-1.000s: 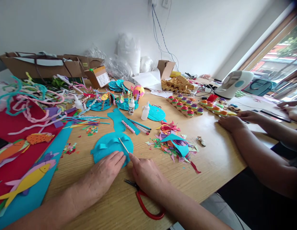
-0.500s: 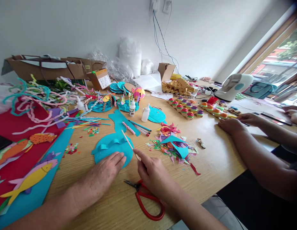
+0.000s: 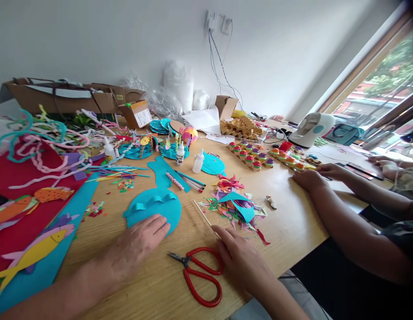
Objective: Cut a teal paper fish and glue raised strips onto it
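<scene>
My left hand (image 3: pixel 139 242) lies flat, fingers out, on the near edge of a round turquoise disc (image 3: pixel 171 209). A wavy turquoise paper strip (image 3: pixel 160 199) stands in low arches across that disc. In my right hand (image 3: pixel 241 255) a thin wooden stick (image 3: pixel 202 212) is pinched; its tip points away from me, over bare wood to the right of the disc. Between my hands lie red-handled scissors (image 3: pixel 186 261), their blades toward the left hand. Just beyond the disc are a turquoise paper offcut (image 3: pixel 162 172) and a pink-and-white twisted stick (image 3: pixel 175 181).
Paper scraps (image 3: pixel 238 204) are heaped right of centre. Glue bottles (image 3: pixel 198 162) stand farther back, near decorated turquoise discs (image 3: pixel 136 151). Paper fish (image 3: pixel 36 249) and pipe cleaners (image 3: pixel 49 164) cover the left. Another person's forearms (image 3: pixel 339 218) rest at right, by painted egg cartons (image 3: pixel 249 155).
My right hand has moved right and toward me, taking the stick's tip away from the disc and uncovering the scissors. My left hand stays on the disc. The view has shifted slightly.
</scene>
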